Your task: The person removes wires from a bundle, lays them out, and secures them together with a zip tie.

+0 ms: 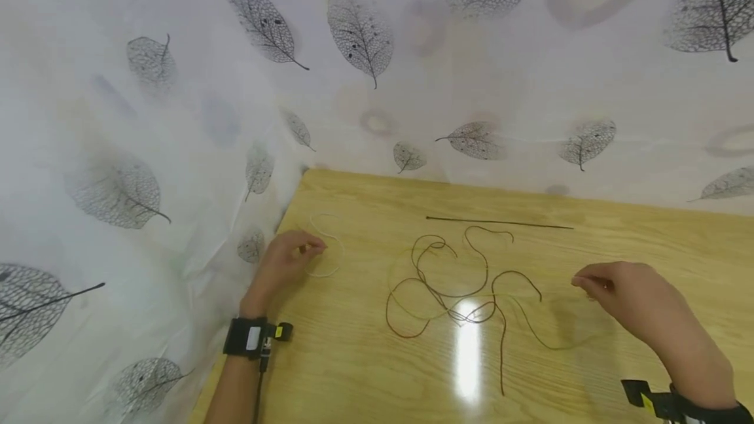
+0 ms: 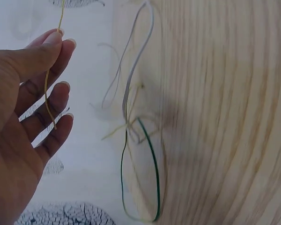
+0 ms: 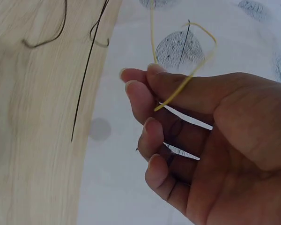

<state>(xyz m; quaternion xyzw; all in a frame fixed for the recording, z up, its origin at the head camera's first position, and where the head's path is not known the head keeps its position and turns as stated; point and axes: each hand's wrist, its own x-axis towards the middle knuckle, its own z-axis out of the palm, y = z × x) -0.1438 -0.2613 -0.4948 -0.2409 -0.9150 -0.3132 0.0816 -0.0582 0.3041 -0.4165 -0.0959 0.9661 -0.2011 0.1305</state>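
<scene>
My left hand is at the table's left side and pinches a thin yellow cord between thumb and forefinger; the cord's end hangs across the other fingers. Beside it lies a white cord; in the left wrist view the white cord appears with a green cord. On the right, my right hand holds a yellow cord between thumb and forefinger, its end looped over the thumb. Whether both hands hold one cord I cannot tell. Tangled brown cords lie between the hands.
Behind the tangle, a thin dark straight strand lies along the wooden table. Leaf-patterned white sheeting borders the table at the back and left. A bright reflection marks the tabletop near the tangle.
</scene>
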